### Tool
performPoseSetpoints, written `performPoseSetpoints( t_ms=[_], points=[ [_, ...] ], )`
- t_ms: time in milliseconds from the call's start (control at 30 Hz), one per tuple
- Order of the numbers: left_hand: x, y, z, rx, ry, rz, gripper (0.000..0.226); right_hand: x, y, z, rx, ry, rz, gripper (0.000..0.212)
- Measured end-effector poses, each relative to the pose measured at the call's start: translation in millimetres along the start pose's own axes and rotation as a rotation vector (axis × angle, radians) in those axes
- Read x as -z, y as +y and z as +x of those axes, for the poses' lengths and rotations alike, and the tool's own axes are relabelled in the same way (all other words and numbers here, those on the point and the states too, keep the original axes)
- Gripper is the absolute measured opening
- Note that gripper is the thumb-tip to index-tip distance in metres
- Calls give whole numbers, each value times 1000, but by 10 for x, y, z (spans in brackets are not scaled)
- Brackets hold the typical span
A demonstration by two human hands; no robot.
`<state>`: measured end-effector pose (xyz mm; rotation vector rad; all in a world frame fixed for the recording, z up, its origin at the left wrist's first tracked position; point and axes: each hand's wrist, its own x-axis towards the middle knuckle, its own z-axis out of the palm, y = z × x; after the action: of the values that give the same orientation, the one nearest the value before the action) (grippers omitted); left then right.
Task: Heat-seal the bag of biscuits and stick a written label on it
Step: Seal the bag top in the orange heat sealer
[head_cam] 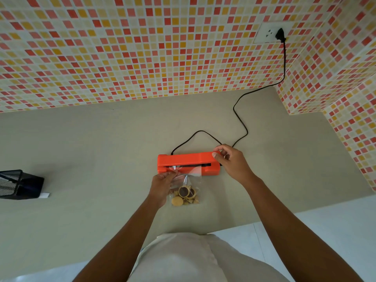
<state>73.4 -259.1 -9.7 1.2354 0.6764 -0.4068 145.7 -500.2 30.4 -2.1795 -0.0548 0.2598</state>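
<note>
Item: bag of biscuits [186,195], clear, lying flat just right of the left hand [162,186], whose thumb and fingertips pinch its upper edge. The bag mouth meets the slot of the orange heat sealer [183,159]; how far in cannot be made out. Right hand [233,162] grips the sealer's right end, thumb on top, the other fingers partly hidden. Power cord [201,131] loops beyond the hands. Mesh holder [18,184], far left of the left hand, is cut off by the frame. A white slip [45,195] lies beside it, unreadable.

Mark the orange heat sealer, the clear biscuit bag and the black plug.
Orange plastic heat sealer [183,159]: head view, top face.
Clear plastic biscuit bag [186,196]: head view, filled bottom.
Black wall plug [280,34]: head view, plug body.
</note>
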Motion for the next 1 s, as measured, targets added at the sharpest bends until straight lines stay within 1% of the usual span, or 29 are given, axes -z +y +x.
performPoseSetpoints(
  t_ms=[333,633,867,1000],
  points=[
    [15,-15,10,15,16,-2,14,-115,191,24,-75,23,27,13],
    [9,7,1,23,16,-4,13,-140,224,48,-158,76,125,19],
    [3,5,-14,23,19,-7,12,-122,202,47,-233,63,167,27],
    [-2,2,-11,22,22,-6,12,-122,195,40,-253,51,201,27]
  ],
)
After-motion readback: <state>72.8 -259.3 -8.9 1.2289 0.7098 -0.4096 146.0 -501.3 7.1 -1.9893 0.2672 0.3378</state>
